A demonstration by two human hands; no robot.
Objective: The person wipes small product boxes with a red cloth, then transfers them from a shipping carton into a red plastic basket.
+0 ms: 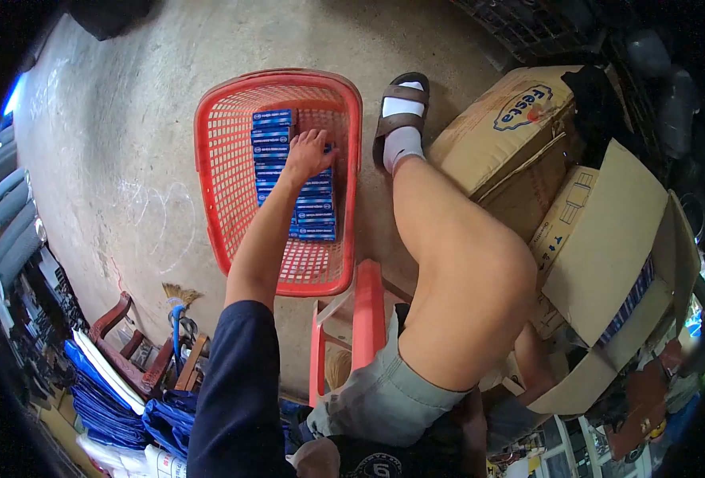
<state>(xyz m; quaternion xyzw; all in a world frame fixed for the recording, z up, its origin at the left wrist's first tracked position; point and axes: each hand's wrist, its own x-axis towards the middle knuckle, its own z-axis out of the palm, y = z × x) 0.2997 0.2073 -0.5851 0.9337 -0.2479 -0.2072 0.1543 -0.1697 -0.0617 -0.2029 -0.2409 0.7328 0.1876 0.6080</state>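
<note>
My left hand (309, 154), at the end of a dark navy sleeve, reaches into a red plastic basket (209, 191) on the floor. Its fingers curl around a small blue box (329, 149) at the far end of the right-hand row. Several matching blue boxes (315, 217) lie in two rows inside the basket, partly covered by my hand and forearm. At the right, my right forearm (530, 362) goes down into an open cardboard carton (599, 263). The carton hides my right hand's fingers. More blue packs (629, 301) show between the carton's flaps.
A closed carton marked Festa (499, 119) stands beside my sandalled foot (404, 111). A red plastic stool (368, 319) is close to my bare leg. Blue sheeting (105, 398), a dark red wooden chair frame (125, 342) and a brush (181, 295) are at lower left.
</note>
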